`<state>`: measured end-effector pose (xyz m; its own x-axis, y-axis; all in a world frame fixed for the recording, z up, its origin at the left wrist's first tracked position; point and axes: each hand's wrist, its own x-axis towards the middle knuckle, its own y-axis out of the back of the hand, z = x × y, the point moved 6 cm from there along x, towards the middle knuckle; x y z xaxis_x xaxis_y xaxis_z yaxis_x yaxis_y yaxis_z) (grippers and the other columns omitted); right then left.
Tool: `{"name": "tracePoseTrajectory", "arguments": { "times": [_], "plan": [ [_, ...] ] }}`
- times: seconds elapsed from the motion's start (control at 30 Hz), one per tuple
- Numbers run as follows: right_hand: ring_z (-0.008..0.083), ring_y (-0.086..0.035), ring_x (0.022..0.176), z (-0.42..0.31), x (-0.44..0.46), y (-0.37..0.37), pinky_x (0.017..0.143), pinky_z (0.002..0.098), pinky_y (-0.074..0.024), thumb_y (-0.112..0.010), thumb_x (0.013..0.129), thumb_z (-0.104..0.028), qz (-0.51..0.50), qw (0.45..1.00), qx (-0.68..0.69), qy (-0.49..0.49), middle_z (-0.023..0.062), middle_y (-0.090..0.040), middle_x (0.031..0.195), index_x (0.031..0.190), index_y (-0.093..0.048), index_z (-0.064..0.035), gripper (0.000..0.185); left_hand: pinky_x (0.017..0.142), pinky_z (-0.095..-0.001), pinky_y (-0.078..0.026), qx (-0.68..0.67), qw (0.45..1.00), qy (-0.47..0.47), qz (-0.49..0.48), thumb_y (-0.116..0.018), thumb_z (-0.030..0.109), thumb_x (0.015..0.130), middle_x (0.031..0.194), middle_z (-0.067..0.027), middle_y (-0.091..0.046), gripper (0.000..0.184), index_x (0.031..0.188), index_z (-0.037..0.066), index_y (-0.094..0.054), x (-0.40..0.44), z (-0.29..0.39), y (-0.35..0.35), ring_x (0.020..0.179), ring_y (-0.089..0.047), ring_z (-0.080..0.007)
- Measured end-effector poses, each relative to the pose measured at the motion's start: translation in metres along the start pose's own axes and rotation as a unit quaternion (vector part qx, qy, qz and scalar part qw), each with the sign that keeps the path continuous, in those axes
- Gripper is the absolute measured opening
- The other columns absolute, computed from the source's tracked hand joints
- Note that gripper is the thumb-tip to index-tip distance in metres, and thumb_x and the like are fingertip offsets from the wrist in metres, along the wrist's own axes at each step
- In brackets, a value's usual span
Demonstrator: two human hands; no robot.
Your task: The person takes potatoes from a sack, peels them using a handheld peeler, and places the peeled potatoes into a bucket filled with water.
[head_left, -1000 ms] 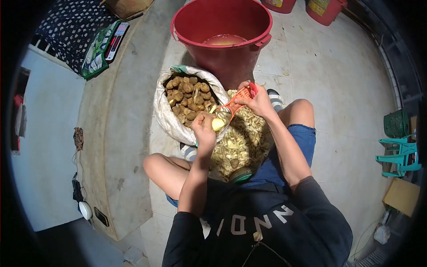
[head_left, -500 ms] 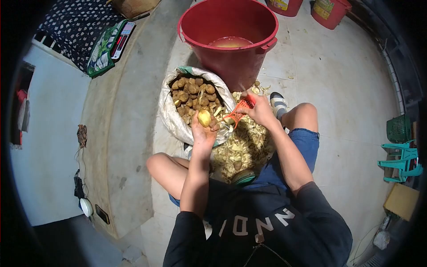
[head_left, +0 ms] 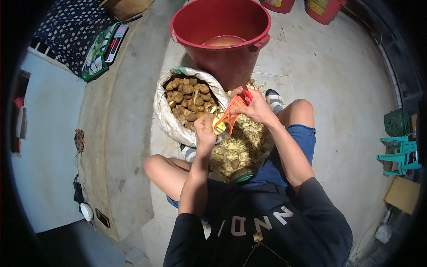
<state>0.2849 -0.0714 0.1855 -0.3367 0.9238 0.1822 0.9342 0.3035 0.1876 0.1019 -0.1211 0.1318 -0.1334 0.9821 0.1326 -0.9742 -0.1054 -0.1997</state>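
Note:
My left hand (head_left: 205, 129) is closed around a partly peeled potato (head_left: 219, 126), whose yellow flesh faces right. In my right hand (head_left: 253, 107) is an orange peeler (head_left: 233, 111), its head against or just beside the potato; the exact contact is too small to make out. To the left, an open white sack (head_left: 165, 120) holds several brown unpeeled potatoes (head_left: 191, 95) with a few strips of peel on them. Below both hands lies a heap of pale peelings (head_left: 238, 149) between my legs, with a single brown potato (head_left: 235, 163) on it.
Behind the sack stands a large red tub (head_left: 222, 62) with liquid in it. Smaller red buckets (head_left: 322, 11) are at the back right. A digital scale (head_left: 116, 43) and a phone (head_left: 102, 218) rest on the left ledge. Teal stools (head_left: 400, 153) stand at the far right.
The left hand has turned over and moved slightly right, bringing the potato to the peeler. Its fingers now wrap the potato, which earlier lay in the upturned hand. The view has shifted slightly.

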Motion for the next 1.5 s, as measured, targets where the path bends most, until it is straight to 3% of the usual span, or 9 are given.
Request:
{"name": "tracePoseTrajectory", "arguments": {
  "times": [0.33,0.5,0.63,0.8,0.93,1.0,1.17,1.33,1.5],
  "plan": [
    [0.0083,-0.058,0.079,0.024,0.011,0.026,0.074,0.0265,-0.0490,-0.085,0.071,-0.012,0.067,0.995,0.062,-0.043,0.0008,-0.062,0.085,0.097,-0.061,-0.0023,0.037,0.056,-0.0258,-0.042,0.232,0.970,-0.020,-0.067,-0.043,0.019,0.096,0.067,-0.0045,-0.059,0.033,0.076,-0.002,-0.059,-0.003,0.017,-0.009,0.059,-0.052,-0.0122],
    [0.0080,-0.059,0.078,-0.016,-0.001,0.005,0.071,0.0254,-0.0495,-0.084,0.071,-0.009,-0.005,0.998,-0.056,0.011,0.0016,-0.063,0.082,0.097,-0.060,-0.0013,0.037,0.051,-0.0276,-0.044,-0.148,0.984,0.095,-0.017,-0.040,0.019,0.093,0.067,-0.0073,-0.059,0.033,0.077,-0.002,-0.060,-0.003,-0.021,-0.001,0.058,-0.056,-0.0150],
    [0.0078,-0.055,0.080,0.019,0.012,0.028,0.074,0.0268,-0.0473,-0.087,0.067,-0.009,0.070,0.989,0.101,-0.077,-0.0006,-0.061,0.083,0.096,-0.062,-0.0012,0.039,0.057,-0.0264,-0.045,-0.206,0.957,0.200,-0.050,-0.038,0.023,0.096,0.067,-0.0071,-0.055,0.035,0.083,-0.001,-0.060,-0.010,-0.027,-0.006,0.059,-0.055,-0.0155],
    [0.0080,-0.059,0.082,-0.006,0.001,0.004,0.075,0.0263,-0.0498,-0.085,0.069,-0.008,-0.028,0.999,-0.029,0.009,0.0012,-0.063,0.086,0.098,-0.059,-0.0008,0.040,0.049,-0.0287,-0.048,-0.183,0.964,0.174,0.078,-0.038,0.017,0.093,0.068,-0.0111,-0.061,0.033,0.082,-0.006,-0.060,-0.012,-0.033,-0.001,0.055,-0.059,-0.0188],
    [0.0088,-0.058,0.082,0.010,0.005,0.025,0.077,0.0284,-0.0494,-0.086,0.068,-0.010,0.068,0.991,0.100,-0.054,0.0000,-0.062,0.087,0.100,-0.060,-0.0011,0.042,0.057,-0.0278,-0.050,-0.183,0.957,0.203,-0.096,-0.040,0.014,0.092,0.068,-0.0105,-0.062,0.032,0.080,-0.007,-0.062,-0.008,-0.021,-0.008,0.057,-0.060,-0.0173],
    [0.0087,-0.058,0.082,-0.027,-0.001,0.001,0.075,0.0269,-0.0496,-0.086,0.068,-0.008,-0.025,0.996,0.041,0.075,0.0002,-0.062,0.085,0.097,-0.060,-0.0012,0.040,0.052,-0.0272,-0.046,-0.123,0.981,0.143,-0.047,-0.042,0.017,0.095,0.066,-0.0085,-0.063,0.037,0.073,-0.004,-0.063,-0.005,-0.015,-0.006,0.054,-0.058,-0.0141],
    [0.0098,-0.057,0.084,0.028,0.010,0.031,0.078,0.0281,-0.0482,-0.088,0.067,-0.013,0.040,0.992,0.092,-0.071,0.0007,-0.062,0.088,0.100,-0.061,-0.0011,0.045,0.055,-0.0267,-0.048,0.033,0.988,0.108,-0.102,-0.043,0.020,0.094,0.066,-0.0101,-0.064,0.040,0.073,-0.006,-0.065,-0.005,-0.004,-0.005,0.057,-0.060,-0.0149],
    [0.0085,-0.056,0.081,0.005,0.008,0.019,0.074,0.0247,-0.0470,-0.086,0.068,-0.010,0.010,1.000,0.002,-0.010,0.0016,-0.062,0.087,0.097,-0.060,-0.0014,0.040,0.052,-0.0282,-0.045,0.190,0.977,0.054,-0.084,-0.044,0.018,0.091,0.065,-0.0106,-0.063,0.037,0.070,-0.005,-0.062,-0.009,0.001,-0.007,0.055,-0.057,-0.0159],
    [0.0075,-0.058,0.076,0.013,0.006,0.032,0.071,0.0258,-0.0488,-0.085,0.070,-0.008,0.050,0.995,0.070,-0.044,-0.0005,-0.063,0.085,0.097,-0.060,-0.0022,0.037,0.040,-0.0258,-0.033,-0.255,0.923,0.271,-0.101,-0.042,0.032,0.090,0.054,-0.0075,-0.052,0.044,0.068,-0.001,-0.060,-0.012,-0.026,-0.008,0.045,-0.045,-0.0146]
  ]
}}
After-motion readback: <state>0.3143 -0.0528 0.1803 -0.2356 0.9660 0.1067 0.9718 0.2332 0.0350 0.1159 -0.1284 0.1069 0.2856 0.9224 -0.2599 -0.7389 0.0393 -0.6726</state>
